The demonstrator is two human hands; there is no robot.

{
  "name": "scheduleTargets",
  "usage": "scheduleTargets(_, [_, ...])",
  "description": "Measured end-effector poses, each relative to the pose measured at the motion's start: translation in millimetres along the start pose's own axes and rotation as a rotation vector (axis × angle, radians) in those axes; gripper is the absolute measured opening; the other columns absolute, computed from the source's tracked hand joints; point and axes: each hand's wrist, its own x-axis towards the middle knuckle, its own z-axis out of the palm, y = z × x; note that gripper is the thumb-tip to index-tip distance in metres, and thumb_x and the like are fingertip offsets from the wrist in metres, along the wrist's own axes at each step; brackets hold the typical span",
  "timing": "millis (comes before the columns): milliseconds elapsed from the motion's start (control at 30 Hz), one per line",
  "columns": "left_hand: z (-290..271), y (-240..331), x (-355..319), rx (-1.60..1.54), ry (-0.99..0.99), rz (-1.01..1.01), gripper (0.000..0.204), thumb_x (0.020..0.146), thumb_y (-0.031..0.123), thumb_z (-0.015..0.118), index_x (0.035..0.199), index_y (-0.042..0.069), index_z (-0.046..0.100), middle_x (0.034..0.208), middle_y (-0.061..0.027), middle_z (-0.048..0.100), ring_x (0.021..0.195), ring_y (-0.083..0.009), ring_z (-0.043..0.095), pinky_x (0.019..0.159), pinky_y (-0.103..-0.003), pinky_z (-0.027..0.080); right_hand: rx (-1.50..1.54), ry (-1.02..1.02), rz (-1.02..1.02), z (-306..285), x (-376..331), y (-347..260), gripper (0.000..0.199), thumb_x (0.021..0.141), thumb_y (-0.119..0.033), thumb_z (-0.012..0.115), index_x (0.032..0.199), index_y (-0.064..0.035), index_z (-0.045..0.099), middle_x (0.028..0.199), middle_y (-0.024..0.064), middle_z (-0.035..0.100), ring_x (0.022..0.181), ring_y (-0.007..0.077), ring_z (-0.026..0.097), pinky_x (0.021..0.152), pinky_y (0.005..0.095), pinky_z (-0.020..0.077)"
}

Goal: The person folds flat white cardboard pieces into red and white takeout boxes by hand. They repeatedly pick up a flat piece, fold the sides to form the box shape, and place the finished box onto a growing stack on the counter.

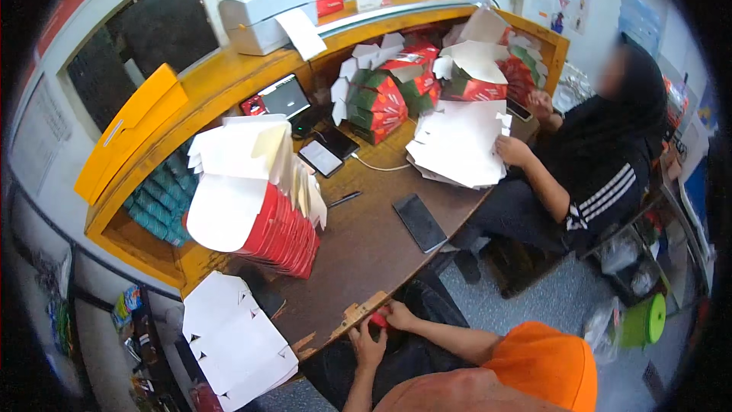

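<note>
My left hand (369, 345) and my right hand (399, 316) are close together at the table's front edge, over my lap. Between their closed fingers is a red piece (378, 318), mostly hidden by the hands and the edge, so its kind cannot be made out. To the left, a tall stack of nested red-and-white cardboard boxes (282, 233) stands on the table. Flat white carton blanks (240, 339) with slots lie at the left corner, overhanging the edge.
Another person (602, 160) sits at the right, hands by a pile of white blanks (461, 141). Folded red-green cartons (377, 107) fill the table's back. A dark phone (419, 223), a pen (345, 199) and a lit phone (320, 158) lie mid-table. A label printer (267, 15) tops the ledge.
</note>
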Motion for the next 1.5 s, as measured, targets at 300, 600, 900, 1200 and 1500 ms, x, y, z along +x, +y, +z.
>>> scheduleTargets(300, [1.0,-10.6,1.4,-0.023,-0.029,-0.109,0.108,0.06,0.034,0.096,0.147,0.005,0.037,0.14,-0.0263,0.04,0.13,-0.0435,0.043,0.109,-0.052,0.038,0.072,-0.169,-0.065,4.8,9.6,-25.6,0.035,0.099,-0.025,0.065,0.125,-0.0016,0.067,0.117,0.0128,0.071,0.11,0.0221,0.065,0.097,0.0384,0.0505])
scheduleTargets(600, [-0.8,3.4,1.3,0.105,-0.236,0.104,0.07,0.058,0.034,0.097,0.111,0.006,0.062,0.127,-0.0272,0.047,0.121,-0.0447,0.048,0.099,-0.052,0.044,0.227,-0.2,0.073,-20.7,53.0,6.2,0.03,0.087,-0.02,0.067,0.11,-0.0013,0.071,0.091,0.0057,0.071,0.077,0.016,0.063,0.065,0.0321,0.0513])
scheduleTargets(900, [-21.6,10.2,-10.0,-0.07,-0.166,0.232,0.071,0.057,0.036,0.098,0.113,0.012,0.062,0.139,-0.0279,0.039,0.13,-0.0476,0.044,0.104,-0.052,0.043,0.058,-0.171,-0.074,-26.0,33.9,6.1,0.033,0.092,-0.022,0.072,0.118,-0.0015,0.068,0.107,0.0154,0.073,0.1,0.029,0.067,0.09,0.0407,0.0518])
scheduleTargets(1200, [-32.0,3.6,-12.4,0.017,-0.263,0.03,0.08,0.058,0.033,0.097,0.119,0.011,0.049,0.132,-0.0257,0.039,0.125,-0.047,0.046,0.104,-0.052,0.042,-0.166,-0.259,-0.252,-5.0,45.7,16.4,0.033,0.092,-0.026,0.066,0.112,-0.0002,0.07,0.108,0.0219,0.072,0.102,0.0359,0.068,0.091,0.0449,0.0508])
scheduleTargets(1500, [-26.3,12.2,-10.1,0.066,-0.261,-0.022,0.089,0.057,0.024,0.097,0.123,0.004,0.04,0.124,-0.0245,0.04,0.121,-0.048,0.044,0.104,-0.054,0.041,-0.152,-0.42,-0.143,-4.1,51.1,31.4,0.052,0.093,-0.052,0.063,0.109,-0.0035,0.074,0.11,0.0215,0.072,0.104,0.0365,0.068,0.09,0.046,0.0499])
